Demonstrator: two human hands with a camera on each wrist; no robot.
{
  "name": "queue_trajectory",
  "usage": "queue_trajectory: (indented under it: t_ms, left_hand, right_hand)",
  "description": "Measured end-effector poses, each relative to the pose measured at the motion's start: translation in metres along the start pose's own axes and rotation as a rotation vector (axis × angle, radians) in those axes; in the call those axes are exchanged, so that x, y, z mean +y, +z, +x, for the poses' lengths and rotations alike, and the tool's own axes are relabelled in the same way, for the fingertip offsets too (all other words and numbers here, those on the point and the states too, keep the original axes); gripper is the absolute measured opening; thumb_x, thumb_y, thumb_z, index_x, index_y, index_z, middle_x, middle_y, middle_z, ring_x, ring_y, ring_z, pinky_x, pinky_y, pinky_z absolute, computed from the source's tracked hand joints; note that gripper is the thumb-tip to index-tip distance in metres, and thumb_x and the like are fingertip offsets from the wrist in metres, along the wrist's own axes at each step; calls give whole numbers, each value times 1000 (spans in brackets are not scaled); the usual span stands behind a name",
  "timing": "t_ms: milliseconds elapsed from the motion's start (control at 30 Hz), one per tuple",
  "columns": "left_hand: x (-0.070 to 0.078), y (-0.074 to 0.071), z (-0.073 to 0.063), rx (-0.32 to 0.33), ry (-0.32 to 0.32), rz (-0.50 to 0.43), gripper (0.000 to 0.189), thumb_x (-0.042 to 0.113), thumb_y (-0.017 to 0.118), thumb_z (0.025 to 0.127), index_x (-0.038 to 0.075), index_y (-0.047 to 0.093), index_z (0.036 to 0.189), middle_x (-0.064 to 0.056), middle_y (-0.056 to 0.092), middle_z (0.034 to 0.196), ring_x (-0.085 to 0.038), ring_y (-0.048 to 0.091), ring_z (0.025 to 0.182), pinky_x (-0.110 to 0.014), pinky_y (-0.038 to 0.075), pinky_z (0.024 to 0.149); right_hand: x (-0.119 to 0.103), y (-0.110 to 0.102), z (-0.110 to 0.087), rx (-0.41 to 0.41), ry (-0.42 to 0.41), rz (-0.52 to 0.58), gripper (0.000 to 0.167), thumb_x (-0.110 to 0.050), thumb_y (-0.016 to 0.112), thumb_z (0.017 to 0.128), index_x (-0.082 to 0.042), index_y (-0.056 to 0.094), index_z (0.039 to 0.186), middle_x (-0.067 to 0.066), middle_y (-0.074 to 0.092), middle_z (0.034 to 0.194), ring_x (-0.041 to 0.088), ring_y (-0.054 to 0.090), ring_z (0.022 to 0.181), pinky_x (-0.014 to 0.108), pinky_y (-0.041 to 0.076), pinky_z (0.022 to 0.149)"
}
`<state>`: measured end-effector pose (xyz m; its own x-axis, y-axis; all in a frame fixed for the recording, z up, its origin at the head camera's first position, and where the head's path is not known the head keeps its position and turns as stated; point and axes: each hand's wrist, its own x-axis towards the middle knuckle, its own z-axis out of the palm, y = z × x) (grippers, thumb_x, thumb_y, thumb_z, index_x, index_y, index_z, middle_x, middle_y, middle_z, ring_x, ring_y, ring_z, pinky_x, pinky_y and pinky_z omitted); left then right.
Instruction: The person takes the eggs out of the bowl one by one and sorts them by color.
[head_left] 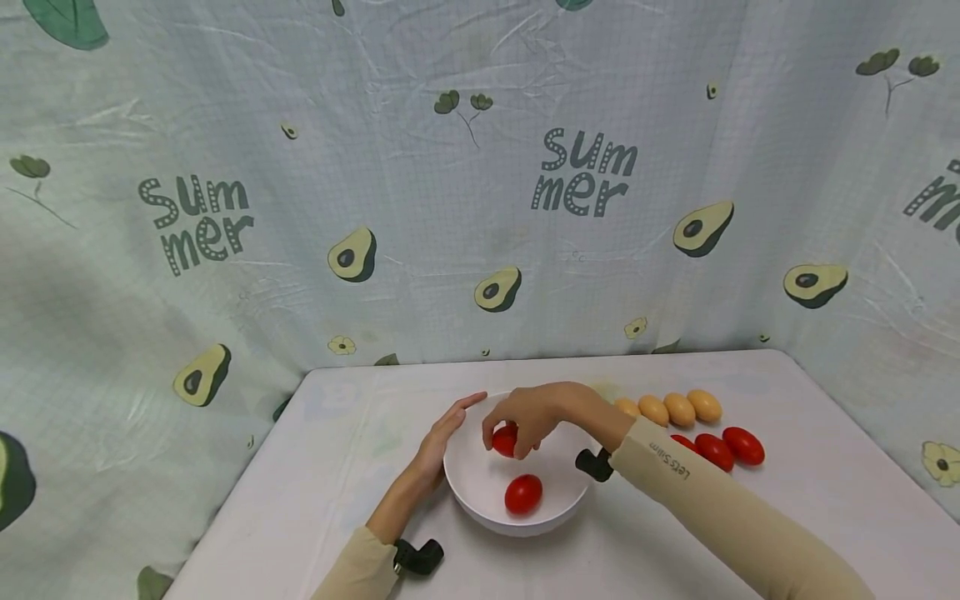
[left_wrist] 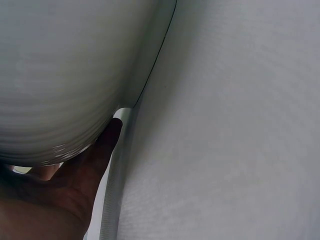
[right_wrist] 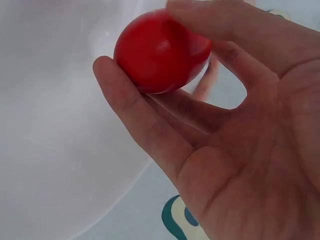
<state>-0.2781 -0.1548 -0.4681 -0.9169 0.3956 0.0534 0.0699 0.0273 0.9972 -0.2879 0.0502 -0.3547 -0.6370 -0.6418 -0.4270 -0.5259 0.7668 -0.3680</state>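
Observation:
A white bowl stands on the table, with one red egg lying in its near part. Over the bowl's inside, my right hand pinches another red egg between thumb and fingers. The right wrist view shows this smooth egg at the fingertips, the bowl's white wall beside it. My left hand lies along the outside of the bowl's left wall, fingers extended toward the far rim. From the left wrist, that hand is seen against the bowl's curved underside.
To the right of the bowl, several tan eggs form a row, partly behind my right forearm. In front of them lie red eggs, one partly covered by the sleeve. A printed curtain hangs behind the white table.

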Motion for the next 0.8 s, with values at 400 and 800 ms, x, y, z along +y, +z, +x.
queue_trajectory:
  t_ms: [400,800]
  left_hand:
    - [-1,1,0,19,-26,5,52,40,26,112,23,43,158,-4,32,170,-32,37,154,-41,42,121]
    - [-1,1,0,24,-19,14,53,42,26,112,24,42,158,-2,34,169,-30,41,152,-36,42,119]
  right_hand:
    - [16,-16,-36,114,-57,42,42,-7,77,89,-23,67,126,-4,67,117,18,59,107,32,62,84]
    - [41,-31,-77,214,-76,113,42,-9,74,90,-20,66,129,0,65,121,23,59,110,31,61,86]
